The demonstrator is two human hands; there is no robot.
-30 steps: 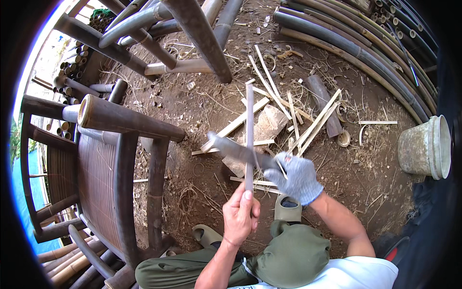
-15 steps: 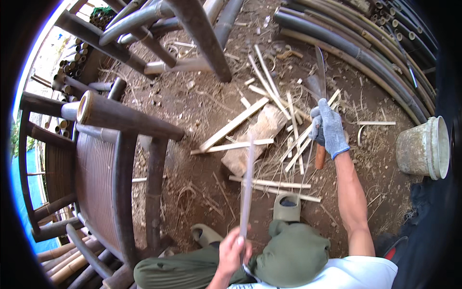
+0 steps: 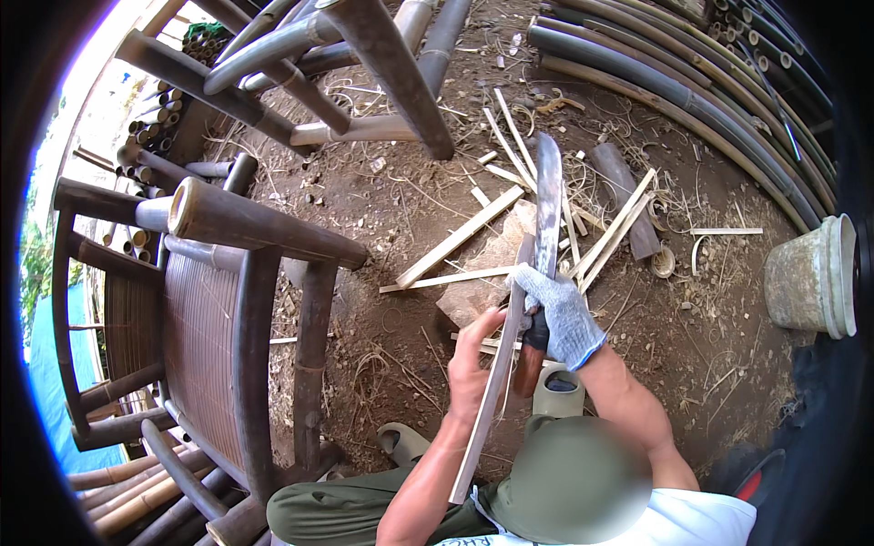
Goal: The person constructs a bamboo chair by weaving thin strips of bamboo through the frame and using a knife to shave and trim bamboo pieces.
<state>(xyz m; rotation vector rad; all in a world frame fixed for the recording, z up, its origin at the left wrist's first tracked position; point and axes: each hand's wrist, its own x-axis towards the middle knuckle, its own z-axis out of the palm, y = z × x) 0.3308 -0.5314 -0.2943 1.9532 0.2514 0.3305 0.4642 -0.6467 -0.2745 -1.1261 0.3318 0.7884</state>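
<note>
My bare left hand (image 3: 469, 369) is closed on a long, narrow bamboo strip (image 3: 481, 428) that slants up and away from my lap; some of its fingers are hidden behind the strip. In a grey knit glove, my right hand (image 3: 566, 318) grips a machete by its brown handle (image 3: 529, 369). The broad, stained blade (image 3: 548, 200) points away from me, close along the strip's far end. My gloved thumb rests against the strip. Beneath the blade, a pale wooden block (image 3: 469, 298) lies on the ground, partly covered.
Pale split strips (image 3: 460, 241) lie scattered around the block, with a dark bamboo piece (image 3: 628, 200) to their right. A bamboo chair (image 3: 205, 337) stands at left, another bamboo frame (image 3: 387, 73) beyond. Long poles (image 3: 674, 105) line the far right, above a dirty bucket (image 3: 806, 278).
My right hand has brought the machete left and nearer, up against the strip. My left hand has moved forward and now holds the strip farther along its length.
</note>
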